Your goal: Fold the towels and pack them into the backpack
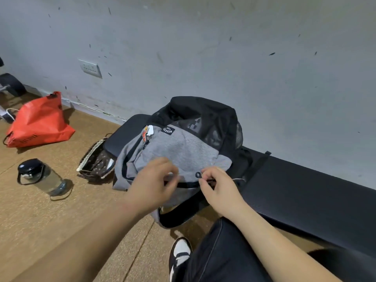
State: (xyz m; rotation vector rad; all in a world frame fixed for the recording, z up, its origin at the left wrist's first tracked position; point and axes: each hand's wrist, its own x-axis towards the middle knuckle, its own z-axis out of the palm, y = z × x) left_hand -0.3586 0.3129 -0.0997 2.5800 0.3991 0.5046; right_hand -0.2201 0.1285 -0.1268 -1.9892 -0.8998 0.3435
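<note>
Tugging at the zip (pixel 188 184): right hand (pixel 218 188) pinches the pull (pixel 198 175), left hand (pixel 154 181) grips the grey cloth beside it, steadying the backpack (pixel 183 145) on the surface (pixel 305 192). No towels in sight, so I can't tell whether they're packed inside already or folding hasn't begun.

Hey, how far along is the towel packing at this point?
Done: nothing checkable; no towel is in view. In hand: the right hand pinches the zipper pull on the grey backpack lying on the bench, the blurred left hand beside it. Opening or closing is unclear. Left: possibly all folding and packing, or only zipping up.
</note>
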